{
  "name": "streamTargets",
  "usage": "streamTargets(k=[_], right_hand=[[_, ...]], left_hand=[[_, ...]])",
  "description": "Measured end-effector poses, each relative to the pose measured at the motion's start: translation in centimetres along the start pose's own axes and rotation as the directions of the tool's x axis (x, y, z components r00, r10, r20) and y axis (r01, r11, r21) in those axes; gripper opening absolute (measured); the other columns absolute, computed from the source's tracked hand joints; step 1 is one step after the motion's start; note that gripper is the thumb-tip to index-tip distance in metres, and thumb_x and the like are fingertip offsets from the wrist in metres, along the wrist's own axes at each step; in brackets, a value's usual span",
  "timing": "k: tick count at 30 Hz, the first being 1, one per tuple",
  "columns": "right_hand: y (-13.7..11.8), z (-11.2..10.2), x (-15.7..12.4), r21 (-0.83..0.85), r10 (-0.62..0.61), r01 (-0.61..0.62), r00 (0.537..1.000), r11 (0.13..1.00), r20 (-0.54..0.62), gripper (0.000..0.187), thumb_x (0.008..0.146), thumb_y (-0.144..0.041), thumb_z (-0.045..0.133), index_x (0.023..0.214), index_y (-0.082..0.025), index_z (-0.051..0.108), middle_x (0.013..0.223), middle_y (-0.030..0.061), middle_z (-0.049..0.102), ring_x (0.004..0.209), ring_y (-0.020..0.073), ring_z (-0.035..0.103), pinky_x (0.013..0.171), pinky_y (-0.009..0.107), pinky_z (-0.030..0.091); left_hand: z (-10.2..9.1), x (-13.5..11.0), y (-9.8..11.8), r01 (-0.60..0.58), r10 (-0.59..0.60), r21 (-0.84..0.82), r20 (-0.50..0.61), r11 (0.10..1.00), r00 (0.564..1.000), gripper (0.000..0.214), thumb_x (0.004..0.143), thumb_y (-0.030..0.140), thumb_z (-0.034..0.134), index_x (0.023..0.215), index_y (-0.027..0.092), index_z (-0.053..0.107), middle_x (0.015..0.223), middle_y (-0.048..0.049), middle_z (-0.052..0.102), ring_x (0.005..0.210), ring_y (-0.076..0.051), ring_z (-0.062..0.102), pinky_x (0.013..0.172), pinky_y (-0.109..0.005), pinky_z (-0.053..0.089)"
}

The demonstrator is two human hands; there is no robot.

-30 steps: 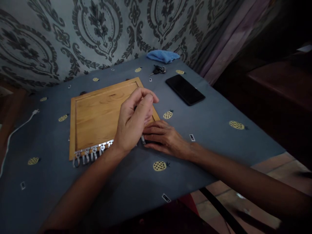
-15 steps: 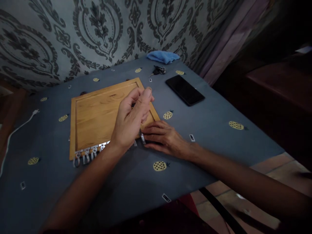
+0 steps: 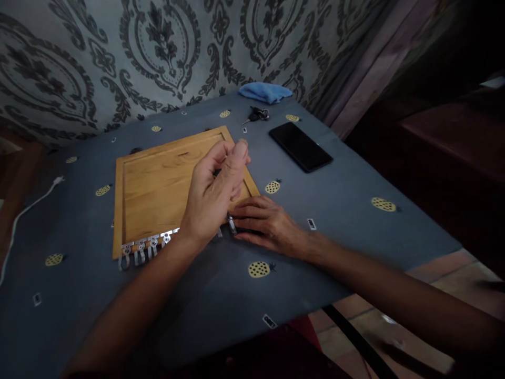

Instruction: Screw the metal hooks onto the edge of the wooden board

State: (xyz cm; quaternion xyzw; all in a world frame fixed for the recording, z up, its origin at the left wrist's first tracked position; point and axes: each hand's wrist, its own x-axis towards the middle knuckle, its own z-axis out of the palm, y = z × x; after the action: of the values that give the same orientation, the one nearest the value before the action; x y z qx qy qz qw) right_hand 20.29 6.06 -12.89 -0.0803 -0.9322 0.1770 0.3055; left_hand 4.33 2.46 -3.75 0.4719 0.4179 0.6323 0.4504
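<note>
A wooden board (image 3: pixel 158 184) with a raised rim lies on a blue-grey tablecloth (image 3: pixel 335 210). A row of small metal hooks (image 3: pixel 144 246) runs along its near edge. My left hand (image 3: pixel 213 197) hovers over the board's near right part, fingers curled and pinched together on something small and dark that I cannot make out. My right hand (image 3: pixel 268 223) lies flat on the cloth at the board's near right corner, fingers stretched toward a small metal piece (image 3: pixel 232 225).
A black phone (image 3: pixel 300 146) lies to the right of the board, with a bunch of keys (image 3: pixel 256 113) and a blue cloth (image 3: pixel 265 91) behind it. A white cable (image 3: pixel 27 208) trails at the left. Patterned wallpaper rises behind; the table edge drops at the right.
My left hand has lifted slightly and drawn its fingers into a tighter pinch. My right hand has stayed put.
</note>
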Motion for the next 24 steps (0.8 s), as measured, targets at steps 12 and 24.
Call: streamTargets(k=[12, 24], right_hand=[[0.0, 0.0, 0.0, -0.02, -0.019, 0.019, 0.999, 1.0, -0.027, 0.028, 0.102, -0.037, 0.057, 0.115, -0.018, 0.073, 0.113, 0.0077, 0.077, 0.111, 0.0253, 0.067, 0.094, 0.046, 0.055], [0.2, 0.2, -0.2, 0.02, 0.011, -0.011, 1.0, 1.0, 0.005, 0.027, 0.1, -0.036, 0.061, 0.116, -0.018, 0.073, 0.116, 0.0084, 0.076, 0.114, 0.0256, 0.065, 0.095, 0.047, 0.055]], left_hand=[[-0.8, 0.0, 0.1, 0.043, -0.013, -0.086, 0.319, 0.995, 0.948, 0.033, 0.098, 0.048, 0.057, 0.079, 0.021, 0.058, 0.047, 0.0083, 0.036, 0.04, -0.007, 0.027, 0.041, -0.024, 0.024], [-0.6, 0.1, -0.3, 0.009, -0.005, -0.085, 0.047, 0.996, 0.999, 0.034, 0.094, 0.047, 0.065, 0.074, 0.021, 0.055, 0.052, 0.0081, 0.03, 0.042, -0.006, 0.023, 0.041, -0.022, 0.02]])
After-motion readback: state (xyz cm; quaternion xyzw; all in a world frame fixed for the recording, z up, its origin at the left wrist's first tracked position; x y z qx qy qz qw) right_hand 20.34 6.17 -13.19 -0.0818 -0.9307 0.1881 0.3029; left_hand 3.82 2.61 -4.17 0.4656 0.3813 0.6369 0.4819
